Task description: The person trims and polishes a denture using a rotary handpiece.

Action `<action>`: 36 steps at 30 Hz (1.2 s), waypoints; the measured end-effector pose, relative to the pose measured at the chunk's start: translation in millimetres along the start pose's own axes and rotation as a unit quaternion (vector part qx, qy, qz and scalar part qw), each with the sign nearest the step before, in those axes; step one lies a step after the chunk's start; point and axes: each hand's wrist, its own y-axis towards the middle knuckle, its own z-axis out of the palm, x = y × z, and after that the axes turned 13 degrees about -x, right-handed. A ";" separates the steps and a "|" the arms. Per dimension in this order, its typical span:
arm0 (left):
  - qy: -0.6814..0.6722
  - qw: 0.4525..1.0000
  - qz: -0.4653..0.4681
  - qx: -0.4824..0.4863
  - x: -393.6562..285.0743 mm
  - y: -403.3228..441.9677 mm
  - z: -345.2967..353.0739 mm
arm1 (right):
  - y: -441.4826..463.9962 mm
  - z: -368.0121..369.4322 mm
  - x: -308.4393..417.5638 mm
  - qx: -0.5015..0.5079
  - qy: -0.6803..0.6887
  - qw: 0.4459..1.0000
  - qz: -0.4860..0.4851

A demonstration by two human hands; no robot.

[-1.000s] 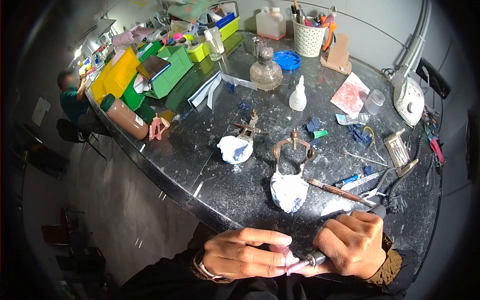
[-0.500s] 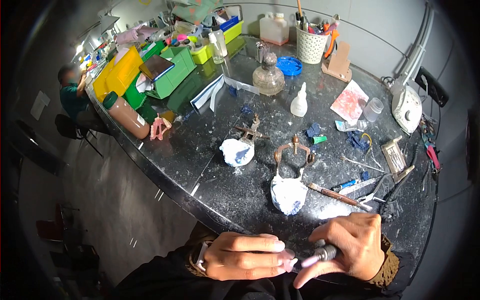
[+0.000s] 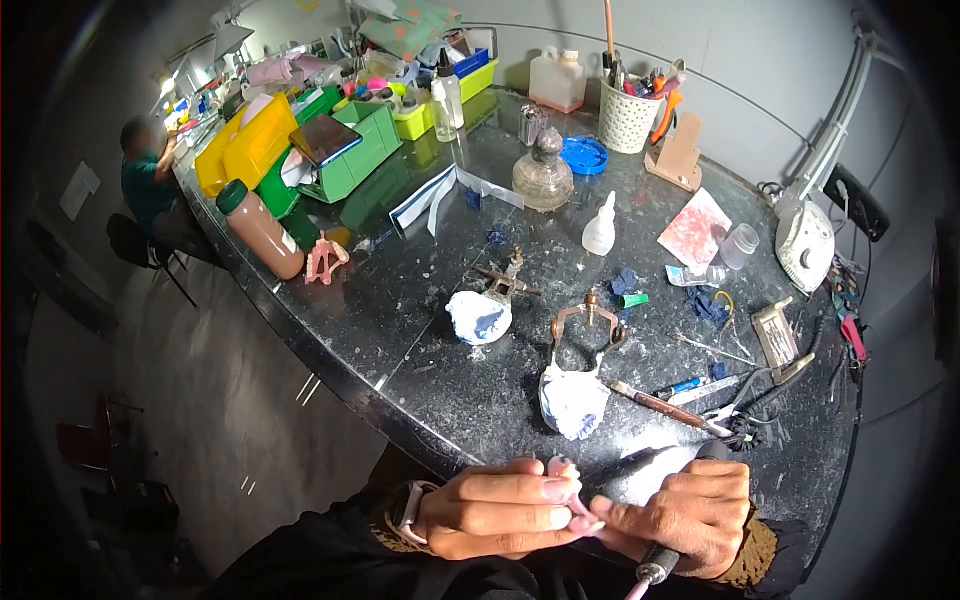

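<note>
At the bench's front edge, my left hand is closed on a small pink denture piece, its pink and whitish parts showing past the fingertips. My right hand is wrapped round a dark rotary handpiece, whose pinkish tip points down toward my lap, away from the piece. The right thumb and forefinger reach to the pink piece and seem to touch it. Just beyond my hands lies a white plaster cast attached to a brass articulator frame. A second plaster cast with a metal frame lies farther left.
Right of the casts lie a brown-handled brush, a blue pen and pliers. Behind stand a white dropper bottle, a glass burner and a tool cup. Coloured bins fill the back left. A seated person is far left.
My right hand has turned, swinging the handpiece tip from beside the pink piece down toward my lap. Its thumb and forefinger have come to the piece, which has been tilted. The view has shifted slightly.
</note>
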 end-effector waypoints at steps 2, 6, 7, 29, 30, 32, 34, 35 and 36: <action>0.063 0.998 0.001 -0.009 -3.3 5.4 3.8 | -2.6 0.0 -2.2 -0.014 0.018 1.000 -0.010; -0.076 0.992 -0.103 0.015 -6.7 -1.0 0.6 | -1.1 -4.3 -3.1 0.020 0.029 0.999 -0.024; -0.114 0.986 -0.119 0.021 -5.5 -3.5 0.8 | -0.5 -5.7 -2.3 0.038 0.037 0.999 -0.011; 0.195 0.881 -0.324 0.284 30.5 9.6 -53.0 | -19.4 27.9 -39.6 0.032 -0.206 0.976 0.065; 0.194 0.895 -0.294 0.272 32.4 9.6 -50.7 | -20.4 26.6 -37.2 0.054 -0.216 0.974 0.050; 0.131 0.886 -0.377 0.236 23.7 8.6 -46.6 | -23.3 29.7 -32.1 0.048 -0.201 0.978 0.006; 0.065 0.890 -0.400 0.206 16.0 13.6 -39.7 | -24.8 28.7 -26.5 0.063 -0.184 0.980 -0.044; 0.031 0.890 -0.413 0.192 11.2 16.1 -36.5 | -25.3 29.9 -23.7 0.066 -0.151 0.985 -0.055; 0.008 0.899 -0.400 0.177 9.2 15.2 -33.5 | -20.8 29.1 -19.2 0.082 -0.134 0.986 -0.064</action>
